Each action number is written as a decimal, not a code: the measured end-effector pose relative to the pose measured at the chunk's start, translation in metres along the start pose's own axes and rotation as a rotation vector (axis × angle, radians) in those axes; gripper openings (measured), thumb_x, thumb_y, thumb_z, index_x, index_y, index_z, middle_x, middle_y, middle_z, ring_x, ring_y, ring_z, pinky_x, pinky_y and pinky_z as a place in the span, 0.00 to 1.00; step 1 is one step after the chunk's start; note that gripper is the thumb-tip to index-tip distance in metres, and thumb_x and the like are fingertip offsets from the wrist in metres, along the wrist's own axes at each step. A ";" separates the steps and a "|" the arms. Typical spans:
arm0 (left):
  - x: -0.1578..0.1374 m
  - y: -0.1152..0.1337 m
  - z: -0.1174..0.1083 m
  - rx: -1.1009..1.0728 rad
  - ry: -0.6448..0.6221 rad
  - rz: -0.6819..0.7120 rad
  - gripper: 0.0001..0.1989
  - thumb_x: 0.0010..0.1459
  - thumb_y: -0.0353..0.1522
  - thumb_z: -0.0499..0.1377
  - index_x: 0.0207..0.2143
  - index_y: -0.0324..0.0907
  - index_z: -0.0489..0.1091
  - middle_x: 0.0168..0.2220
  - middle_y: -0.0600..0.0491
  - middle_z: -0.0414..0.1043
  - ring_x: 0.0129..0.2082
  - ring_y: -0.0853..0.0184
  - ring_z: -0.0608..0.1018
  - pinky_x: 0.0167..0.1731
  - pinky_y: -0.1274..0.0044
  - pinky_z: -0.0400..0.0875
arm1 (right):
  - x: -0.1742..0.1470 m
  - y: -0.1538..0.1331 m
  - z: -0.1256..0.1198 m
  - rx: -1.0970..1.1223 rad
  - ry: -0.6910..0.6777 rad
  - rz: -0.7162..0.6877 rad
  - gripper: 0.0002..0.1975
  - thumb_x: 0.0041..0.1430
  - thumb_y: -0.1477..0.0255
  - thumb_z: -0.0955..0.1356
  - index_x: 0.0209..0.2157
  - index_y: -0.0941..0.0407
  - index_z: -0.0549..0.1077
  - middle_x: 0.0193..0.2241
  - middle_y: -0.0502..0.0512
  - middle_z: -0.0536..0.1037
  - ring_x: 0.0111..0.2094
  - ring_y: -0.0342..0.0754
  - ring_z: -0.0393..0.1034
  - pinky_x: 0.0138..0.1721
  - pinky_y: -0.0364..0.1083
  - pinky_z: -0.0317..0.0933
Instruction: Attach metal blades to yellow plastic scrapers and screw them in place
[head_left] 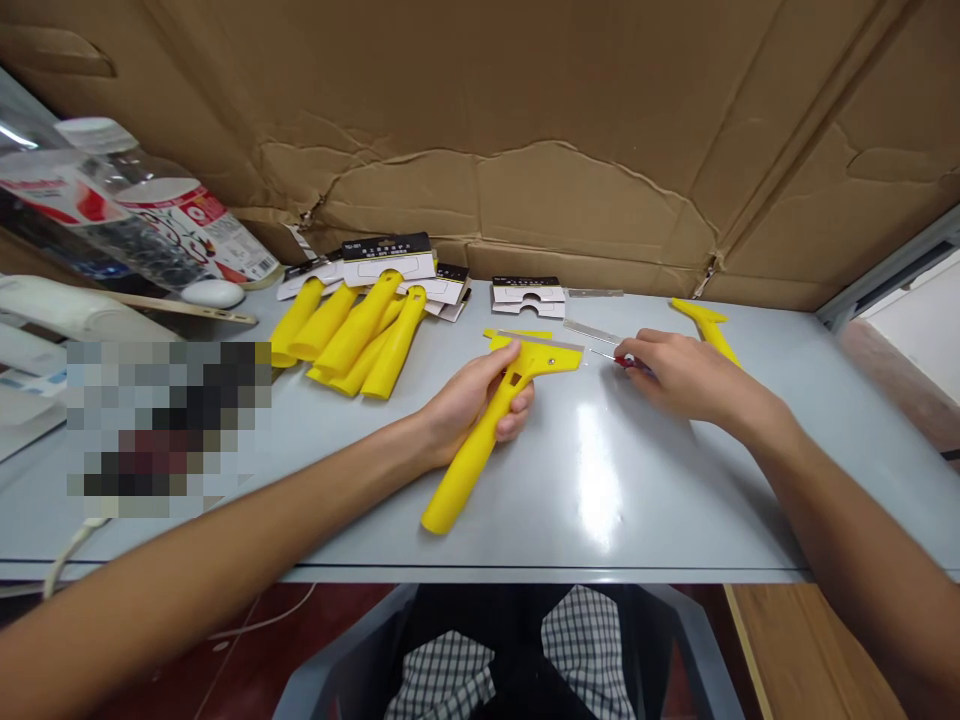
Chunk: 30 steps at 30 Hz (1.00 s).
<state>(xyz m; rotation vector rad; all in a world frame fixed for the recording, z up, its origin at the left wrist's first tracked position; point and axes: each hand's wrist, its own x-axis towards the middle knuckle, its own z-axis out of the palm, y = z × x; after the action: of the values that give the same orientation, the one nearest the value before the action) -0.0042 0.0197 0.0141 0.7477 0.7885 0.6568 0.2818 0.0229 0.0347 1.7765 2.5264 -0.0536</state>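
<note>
**Pale blue-grey glossy tabletop [540,525] backed by creased brown cardboard [570,90]**

At centre, the left hand [472,400] is closed around the neck of a yellow plastic scraper with a T-shaped head and flat metal blade [472,465]; the scraper is over the middle of the tabletop, its handle slanting toward the near edge. The right hand [679,375] pinches a slim red-handled tool with a thin metal shaft [624,360], its tip near the right end of the scraper's head.

Rear centre: thin silvery metal strip [592,330] and a stack of black-and-white printed cards [529,297]. Rear right: a second yellow plastic scraper [716,335], partly hidden by the right hand. Rear left: a cluster of yellow tubular plastic handles [394,345]; farther left, clear plastic bottles with red-and-white labels [187,220]. A bright reflection marks the tabletop. Below its front edge: dark red floor [251,650] and, at right, a brown wooden surface [817,650].
</note>
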 end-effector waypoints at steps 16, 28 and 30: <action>0.001 -0.004 0.000 -0.166 -0.053 0.169 0.06 0.72 0.31 0.56 0.40 0.39 0.71 0.36 0.50 0.73 0.27 0.68 0.76 0.26 0.76 0.77 | 0.002 0.003 -0.002 -0.112 -0.132 0.149 0.17 0.71 0.68 0.61 0.53 0.49 0.77 0.49 0.59 0.81 0.42 0.59 0.75 0.34 0.53 0.55; 0.001 -0.007 0.002 0.072 0.115 0.285 0.20 0.50 0.25 0.76 0.44 0.37 0.76 0.39 0.52 0.75 0.31 0.72 0.78 0.28 0.80 0.80 | 0.007 -0.009 0.014 -0.048 0.190 -0.080 0.16 0.72 0.67 0.65 0.53 0.55 0.79 0.52 0.65 0.79 0.50 0.62 0.72 0.41 0.54 0.57; 0.002 -0.010 0.004 0.157 0.175 0.318 0.17 0.51 0.28 0.77 0.43 0.36 0.78 0.40 0.52 0.75 0.30 0.73 0.77 0.26 0.81 0.77 | 0.009 -0.013 0.020 0.000 0.281 -0.171 0.15 0.74 0.68 0.64 0.53 0.55 0.80 0.53 0.65 0.79 0.52 0.62 0.71 0.45 0.55 0.57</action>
<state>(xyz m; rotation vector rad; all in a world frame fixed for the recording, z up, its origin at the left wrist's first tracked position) 0.0019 0.0138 0.0070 0.9802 0.8975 0.9643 0.2669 0.0254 0.0139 1.6673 2.8655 0.2046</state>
